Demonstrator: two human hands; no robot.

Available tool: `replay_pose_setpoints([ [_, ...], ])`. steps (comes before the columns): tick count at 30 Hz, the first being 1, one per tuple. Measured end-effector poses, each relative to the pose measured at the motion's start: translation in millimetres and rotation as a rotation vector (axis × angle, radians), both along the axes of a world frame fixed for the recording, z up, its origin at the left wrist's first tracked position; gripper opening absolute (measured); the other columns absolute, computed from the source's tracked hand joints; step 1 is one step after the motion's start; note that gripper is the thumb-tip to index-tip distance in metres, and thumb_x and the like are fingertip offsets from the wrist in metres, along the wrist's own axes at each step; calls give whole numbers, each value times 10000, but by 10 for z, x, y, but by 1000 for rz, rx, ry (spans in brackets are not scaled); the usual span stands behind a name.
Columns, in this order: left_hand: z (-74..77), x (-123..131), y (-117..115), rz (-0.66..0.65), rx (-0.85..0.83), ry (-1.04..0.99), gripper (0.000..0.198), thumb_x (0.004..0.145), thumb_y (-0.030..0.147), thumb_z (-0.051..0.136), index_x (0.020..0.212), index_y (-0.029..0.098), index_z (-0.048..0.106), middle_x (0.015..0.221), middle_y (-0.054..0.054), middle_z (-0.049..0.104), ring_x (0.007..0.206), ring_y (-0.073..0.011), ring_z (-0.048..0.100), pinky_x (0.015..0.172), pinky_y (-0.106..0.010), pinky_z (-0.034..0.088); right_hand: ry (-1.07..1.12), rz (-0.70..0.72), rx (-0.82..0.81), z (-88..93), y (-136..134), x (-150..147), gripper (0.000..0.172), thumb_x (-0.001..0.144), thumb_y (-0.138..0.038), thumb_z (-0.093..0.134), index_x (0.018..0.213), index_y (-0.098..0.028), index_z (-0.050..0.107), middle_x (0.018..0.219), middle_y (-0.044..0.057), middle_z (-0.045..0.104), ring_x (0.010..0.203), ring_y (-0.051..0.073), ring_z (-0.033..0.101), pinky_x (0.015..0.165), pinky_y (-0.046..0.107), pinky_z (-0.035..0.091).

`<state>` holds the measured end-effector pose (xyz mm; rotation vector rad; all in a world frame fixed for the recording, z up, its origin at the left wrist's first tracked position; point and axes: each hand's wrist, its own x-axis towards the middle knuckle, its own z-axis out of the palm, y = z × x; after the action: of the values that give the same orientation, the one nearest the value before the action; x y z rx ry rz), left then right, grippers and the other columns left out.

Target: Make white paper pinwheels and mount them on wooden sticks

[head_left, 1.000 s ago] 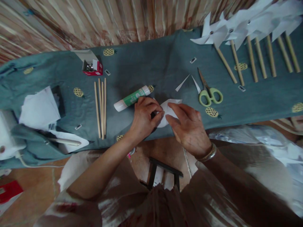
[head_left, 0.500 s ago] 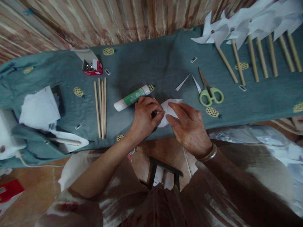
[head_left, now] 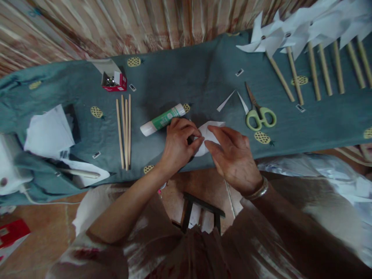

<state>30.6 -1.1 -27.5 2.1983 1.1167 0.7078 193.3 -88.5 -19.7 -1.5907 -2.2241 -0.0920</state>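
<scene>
A small piece of folded white paper (head_left: 207, 135) with curved blades, like a paper pinwheel head, is between my two hands over the near edge of the table. My left hand (head_left: 181, 141) pinches its left side with thumb and forefinger. From the right, my right hand (head_left: 234, 157) has its thumb and fingertips on the paper, a small gap between them. Just beyond my left hand lies a green and white glue stick (head_left: 164, 119). Green-handled scissors (head_left: 259, 114) and two thin paper slivers (head_left: 226, 101) lie beyond my right hand.
Several paper pinwheels on sticks (head_left: 287, 35) lie at the far right. To the left are several wooden sticks (head_left: 126, 131), an open red box of small metal pieces (head_left: 114, 82), stacked white paper (head_left: 49, 131) and a white device (head_left: 13, 164). A dark stool (head_left: 203, 205) stands below.
The view has shifted very slightly, so things on the right appear a little further right. Both hands keep almost the same grip on the paper.
</scene>
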Motion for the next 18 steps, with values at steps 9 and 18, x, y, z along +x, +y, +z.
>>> replay_pose_setpoints([
  [9,-20,2,-5,14,6,-12,72,824,233,725,777,204,679,925,-27,677,984,-233,564,909,-413,430,-7,-6,23,2,6,0,225,985,-156,457,1104,-166,647,1355,140,616,1214,279,535,871,419,439],
  [18,-10,-1,-2,1,5,24,79,854,256,694,795,205,677,938,-31,675,991,-236,559,896,-412,433,-20,-19,15,-9,17,3,261,1001,-176,423,1153,-179,635,1363,139,612,1219,276,530,887,431,454],
])
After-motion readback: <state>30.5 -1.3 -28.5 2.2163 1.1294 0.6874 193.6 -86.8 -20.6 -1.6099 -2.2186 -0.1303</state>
